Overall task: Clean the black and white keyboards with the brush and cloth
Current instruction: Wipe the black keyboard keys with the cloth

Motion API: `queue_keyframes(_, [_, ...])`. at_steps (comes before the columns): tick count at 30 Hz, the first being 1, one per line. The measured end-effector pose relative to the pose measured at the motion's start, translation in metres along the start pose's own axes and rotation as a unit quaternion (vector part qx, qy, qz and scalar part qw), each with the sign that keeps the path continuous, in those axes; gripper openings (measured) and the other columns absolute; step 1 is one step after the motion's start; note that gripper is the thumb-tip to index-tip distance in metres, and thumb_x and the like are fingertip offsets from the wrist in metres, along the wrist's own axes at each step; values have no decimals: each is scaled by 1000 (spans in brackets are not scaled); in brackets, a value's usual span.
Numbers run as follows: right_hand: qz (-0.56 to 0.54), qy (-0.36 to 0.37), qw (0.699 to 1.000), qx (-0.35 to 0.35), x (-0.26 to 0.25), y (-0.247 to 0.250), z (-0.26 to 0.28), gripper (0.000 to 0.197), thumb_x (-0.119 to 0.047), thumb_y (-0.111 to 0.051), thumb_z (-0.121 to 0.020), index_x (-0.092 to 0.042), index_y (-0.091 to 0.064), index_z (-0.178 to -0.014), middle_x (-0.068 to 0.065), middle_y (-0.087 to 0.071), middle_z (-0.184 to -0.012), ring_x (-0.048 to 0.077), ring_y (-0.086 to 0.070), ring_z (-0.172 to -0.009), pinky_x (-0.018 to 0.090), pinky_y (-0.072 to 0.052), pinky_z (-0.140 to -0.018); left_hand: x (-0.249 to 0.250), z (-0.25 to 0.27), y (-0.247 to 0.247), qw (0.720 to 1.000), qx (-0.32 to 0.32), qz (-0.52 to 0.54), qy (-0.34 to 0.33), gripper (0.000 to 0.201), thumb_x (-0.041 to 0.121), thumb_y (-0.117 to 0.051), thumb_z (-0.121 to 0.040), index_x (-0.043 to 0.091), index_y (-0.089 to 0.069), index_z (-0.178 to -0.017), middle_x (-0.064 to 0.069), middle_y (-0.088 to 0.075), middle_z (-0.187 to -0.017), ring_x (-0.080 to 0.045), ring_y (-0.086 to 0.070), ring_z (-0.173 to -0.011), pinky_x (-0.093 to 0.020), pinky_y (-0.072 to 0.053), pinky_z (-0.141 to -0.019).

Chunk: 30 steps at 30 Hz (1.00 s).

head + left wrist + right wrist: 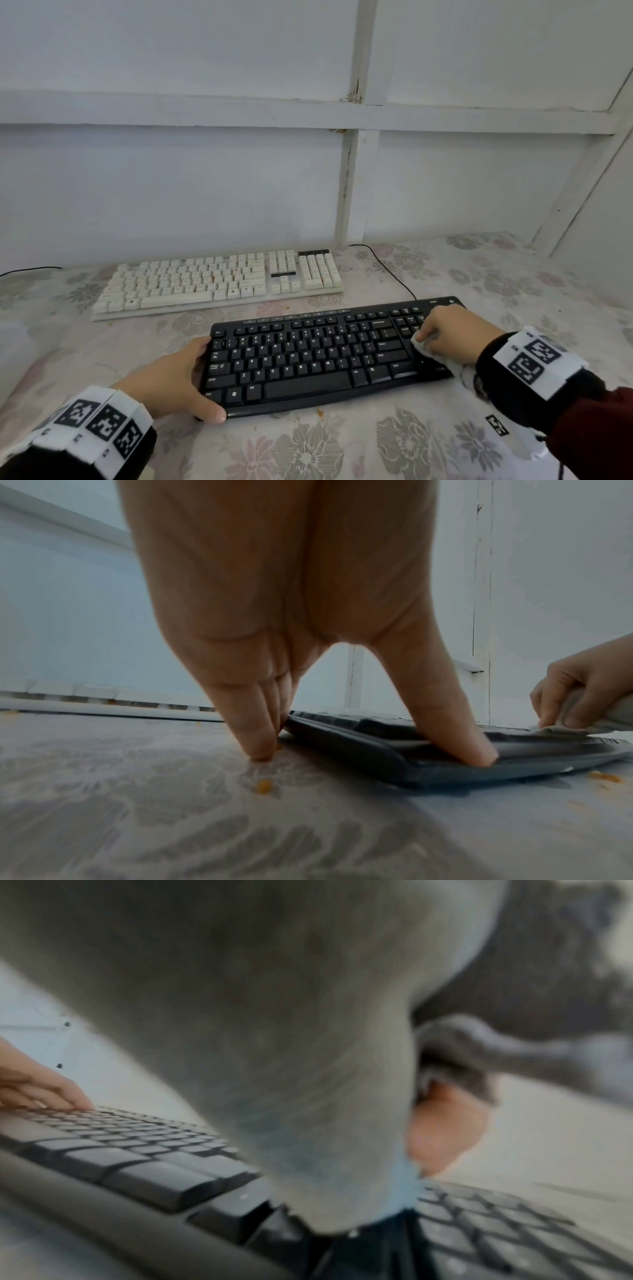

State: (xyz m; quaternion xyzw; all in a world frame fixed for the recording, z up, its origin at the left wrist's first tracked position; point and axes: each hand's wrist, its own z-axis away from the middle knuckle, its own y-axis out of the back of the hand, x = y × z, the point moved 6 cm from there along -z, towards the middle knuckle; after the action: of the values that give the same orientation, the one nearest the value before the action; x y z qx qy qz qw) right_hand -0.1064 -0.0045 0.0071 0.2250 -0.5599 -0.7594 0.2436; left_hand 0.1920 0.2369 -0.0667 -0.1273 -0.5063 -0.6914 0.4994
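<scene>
The black keyboard (325,353) lies on the flowered tabletop in front of me. My left hand (178,380) holds its left end, thumb on the front rim (472,753) and fingers (260,739) at the far corner. My right hand (455,332) grips a bunched white cloth (423,347) and presses it onto the keys at the right end. The right wrist view is mostly filled by the cloth (291,1069) over the black keys (154,1172). The white keyboard (219,281) sits behind, near the wall. No brush is in view.
A black cable (390,270) runs from the wall to the black keyboard's back edge. Orange crumbs (264,787) lie on the cloth-covered table (308,452) near the left end and front of the black keyboard. A white panelled wall (171,188) closes the back.
</scene>
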Motion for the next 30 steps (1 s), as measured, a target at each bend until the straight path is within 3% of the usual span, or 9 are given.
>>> queue_keyframes(4, [31, -43, 999, -5, 18, 8, -6, 26, -16, -58, -85, -16, -73, -105, 5, -67, -117, 21, -61, -108, 24, -46, -87, 1, 0, 0, 1000, -5, 20, -5, 152, 51, -93, -20, 27, -13, -147, 15, -37, -142, -11, -37, -133, -40, -29, -115])
queue_keyframes(7, [-17, -15, 1000, 5, 19, 12, -6, 27, -13, -59, -85, -19, -72, -108, -5, -65, -118, 14, -58, -111, 19, -44, -91, 1, 0, -1, 1000, -3, 22, -8, 150, 53, -91, -16, 29, -17, -144, 25, -42, -124, -10, -40, -130, -39, -30, -114])
queue_keyframes(10, [-76, 67, 995, 7, 1, 5, -4, 27, -18, -60, -88, -25, -70, -112, -24, -54, -91, 2, -49, -102, 4, -33, -77, 1, -1, -2, 1000, -2, 18, -13, 146, 52, -92, -18, 32, -19, -142, 30, -41, -117, -8, -41, -128, -37, -30, -114])
queue_keyframes(13, [-72, 99, 992, 9, -6, -6, -5, 27, -19, -57, -90, -25, -68, -115, -26, -39, -75, -5, -36, -102, 8, -28, -79, 2, -1, -2, 1000, -2, 20, -15, 138, 49, -93, -20, 36, -21, -137, 31, -42, -116, -8, -43, -126, -36, -31, -113])
queue_keyframes(17, [-32, 82, 996, 15, 9, -8, -7, 25, -17, -54, -91, -22, -70, -109, -19, -38, -73, -3, -44, -76, 6, -30, -61, -1, 0, 0, 1000, 6, 18, -5, 142, 52, -93, -20, 35, -20, -140, 23, -42, -128, -9, -40, -130, -38, -29, -115])
queue_keyframes(20, [24, 59, 998, 13, 17, -3, -3, 17, -7, -51, -87, -7, -68, -86, -3, -37, -72, 20, -42, -69, 13, -29, -51, -2, -1, 0, 1000, 8, 22, -11, 144, 51, -94, -20, 33, -19, -142, 18, -41, -137, -9, -39, -131, -39, -29, -115])
queue_keyframes(22, [35, 45, 998, 9, 24, -1, 1, 20, -5, -50, -85, -10, -63, -71, 0, -36, -69, 22, -39, -65, 13, -31, -50, 0, -1, -1, 999, 2, 43, -23, 138, 48, -94, -17, 35, -24, -135, 25, -45, -126, -8, -42, -128, -37, -30, -114])
queue_keyframes(26, [-8, 59, 998, 26, 39, -1, -3, 21, -14, -54, -91, -4, -71, -100, -2, -46, -71, 3, -39, -56, 6, -35, -57, 2, -1, -2, 998, -2, 47, -32, 133, 49, -93, -12, 38, -24, -125, 29, -44, -116, -8, -42, -125, -35, -29, -114])
queue_keyframes(30, [-45, 47, 997, 32, 50, -3, -9, 25, -19, -61, -91, -23, -69, -114, -21, -41, -76, -4, -43, -71, 3, -32, -61, 0, -1, -1, 999, 5, 30, -26, 136, 51, -93, -15, 39, -24, -131, 26, -44, -121, -9, -42, -127, -39, -29, -114])
